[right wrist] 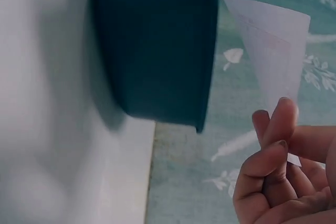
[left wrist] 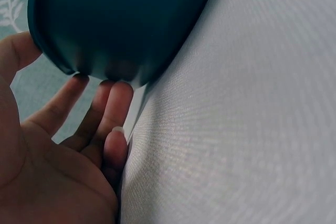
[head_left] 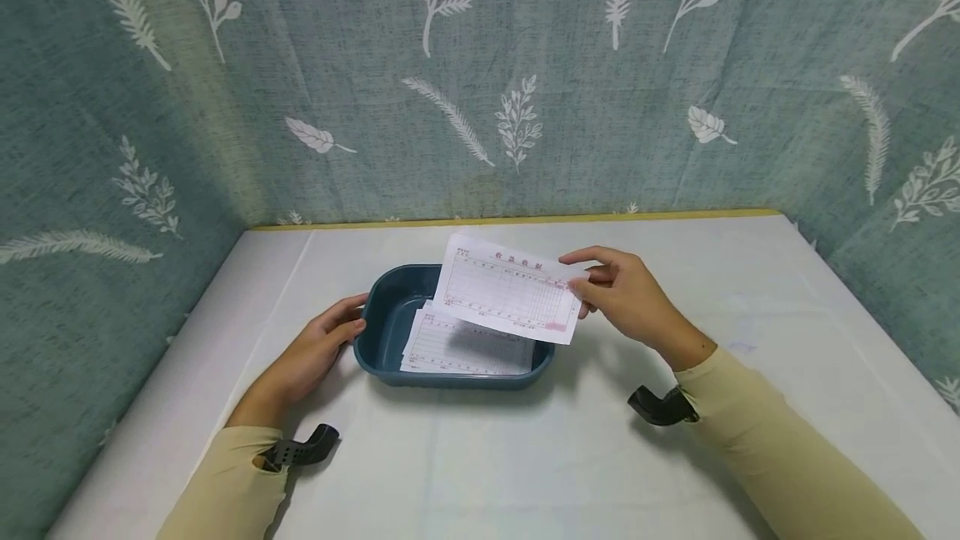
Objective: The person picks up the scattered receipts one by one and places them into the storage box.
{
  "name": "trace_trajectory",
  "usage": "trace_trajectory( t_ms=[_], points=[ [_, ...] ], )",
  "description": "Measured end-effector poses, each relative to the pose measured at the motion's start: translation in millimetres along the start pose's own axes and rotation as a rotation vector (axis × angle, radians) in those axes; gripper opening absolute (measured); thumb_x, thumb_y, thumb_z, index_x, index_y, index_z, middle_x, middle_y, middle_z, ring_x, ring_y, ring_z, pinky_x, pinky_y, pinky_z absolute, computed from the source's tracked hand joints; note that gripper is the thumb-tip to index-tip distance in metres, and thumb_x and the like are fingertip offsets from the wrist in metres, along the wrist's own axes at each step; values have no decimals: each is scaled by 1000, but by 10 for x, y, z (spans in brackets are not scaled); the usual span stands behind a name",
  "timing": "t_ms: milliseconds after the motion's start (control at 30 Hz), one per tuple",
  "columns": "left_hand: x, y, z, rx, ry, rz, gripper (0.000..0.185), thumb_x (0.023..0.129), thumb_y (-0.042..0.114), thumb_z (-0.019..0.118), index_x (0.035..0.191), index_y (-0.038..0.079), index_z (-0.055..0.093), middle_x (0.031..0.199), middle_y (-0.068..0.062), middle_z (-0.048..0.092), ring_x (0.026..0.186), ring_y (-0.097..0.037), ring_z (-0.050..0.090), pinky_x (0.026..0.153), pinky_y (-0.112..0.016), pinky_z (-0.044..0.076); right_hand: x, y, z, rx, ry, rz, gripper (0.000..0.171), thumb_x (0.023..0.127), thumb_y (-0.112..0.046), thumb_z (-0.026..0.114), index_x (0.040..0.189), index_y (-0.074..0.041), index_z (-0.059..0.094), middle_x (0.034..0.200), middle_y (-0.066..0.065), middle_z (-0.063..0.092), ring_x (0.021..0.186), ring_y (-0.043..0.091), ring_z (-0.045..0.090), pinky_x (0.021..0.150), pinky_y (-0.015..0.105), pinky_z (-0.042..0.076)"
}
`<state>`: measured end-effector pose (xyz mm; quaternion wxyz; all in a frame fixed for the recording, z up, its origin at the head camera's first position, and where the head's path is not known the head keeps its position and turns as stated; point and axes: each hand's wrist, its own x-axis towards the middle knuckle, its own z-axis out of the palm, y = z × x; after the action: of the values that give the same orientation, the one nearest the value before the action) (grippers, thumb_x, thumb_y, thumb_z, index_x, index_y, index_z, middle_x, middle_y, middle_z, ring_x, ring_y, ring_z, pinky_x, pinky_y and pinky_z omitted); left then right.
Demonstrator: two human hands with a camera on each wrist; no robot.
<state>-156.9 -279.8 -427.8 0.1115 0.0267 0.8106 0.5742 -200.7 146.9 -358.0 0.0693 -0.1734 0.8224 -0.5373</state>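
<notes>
The right hand [head_left: 626,294] is pinching a printed slip [head_left: 510,288] by its right edge between thumb and fingertips, holding it in the air just above the teal tray [head_left: 378,332], tilted a little with its far left corner free. The left hand [head_left: 318,352] is resting against the tray's left end, fingers fairly straight and touching the wall, steadying it on the white table [head_left: 525,457]. Another slip [head_left: 465,348] is already lying inside the tray. The risk I'm seeing: with such a light pinch at one edge only, the sheet may flutter or swing and land half over the rim instead of flat on the one below. The tray looks light too, so a nudge from the left fingers could skid it sideways under the paper.
</notes>
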Motion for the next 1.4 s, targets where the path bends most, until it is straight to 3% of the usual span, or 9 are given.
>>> trace_trajectory(
  t_ms=[167,400,533,600,700,833,967,1133,1400],
  points=[
    [18,-15,-9,-2,0,14,56,105,31,49,153,7,35,151,-19,42,138,-26,38,101,-9,33,122,-10,176,-25,-62,62,33,96,-10,64,128,-15,64,85,14,71,59,36,56,50,27,39],
    [22,-30,-18,-10,-4,25,54,105,27,49,153,6,35,149,-21,43,123,-6,47,97,-9,36,197,-11,404,-63,-115,115,29,96,-11,63,123,-18,67,115,14,72,45,16,42,44,26,35],
    [21,-31,-14,-5,-3,14,54,105,28,48,154,8,34,150,-20,42,127,-12,45,97,-7,35,196,21,464,-124,-117,101,26,96,-12,63,121,-16,68,120,15,70,45,14,43,44,24,36],
    [20,-26,-15,-8,-3,13,54,105,28,48,154,8,34,151,-20,42,131,-17,42,97,-6,34,193,36,474,-162,-107,78,25,96,-11,64,121,-14,69,124,16,68,55,16,54,46,25,39],
    [25,-17,-14,-14,-10,19,55,105,28,49,154,7,34,151,-20,41,135,-21,40,98,-4,33,184,50,483,-236,-82,30,24,96,-11,64,119,-12,70,129,14,66,87,23,70,59,28,49],
    [32,-14,-6,-13,-12,23,55,105,28,49,153,7,34,151,-20,42,133,-18,42,98,-4,33,175,64,512,-332,-53,-58,22,96,-10,64,117,-11,71,127,12,68,113,29,67,80,34,54],
    [32,-20,0,-15,-10,12,54,105,26,49,153,6,34,151,-21,42,129,-12,44,97,-4,34,173,73,554,-441,-44,-135,21,95,-10,65,115,-11,72,115,12,73,94,21,68,77,34,51],
    [30,-2,7,-7,-17,8,55,106,28,48,154,6,33,150,-20,42,131,-16,42,98,-3,33,177,59,572,-524,-57,-143,22,95,-11,65,115,-13,74,108,11,75,70,14,56,63,29,41],
    [16,34,17,13,-11,-14,57,106,31,47,155,8,31,152,-20,40,141,-28,35,98,-3,31,205,65,585,-519,-87,-103,22,95,-13,66,116,-14,75,116,10,74,87,16,64,67,30,42]
  ],
)
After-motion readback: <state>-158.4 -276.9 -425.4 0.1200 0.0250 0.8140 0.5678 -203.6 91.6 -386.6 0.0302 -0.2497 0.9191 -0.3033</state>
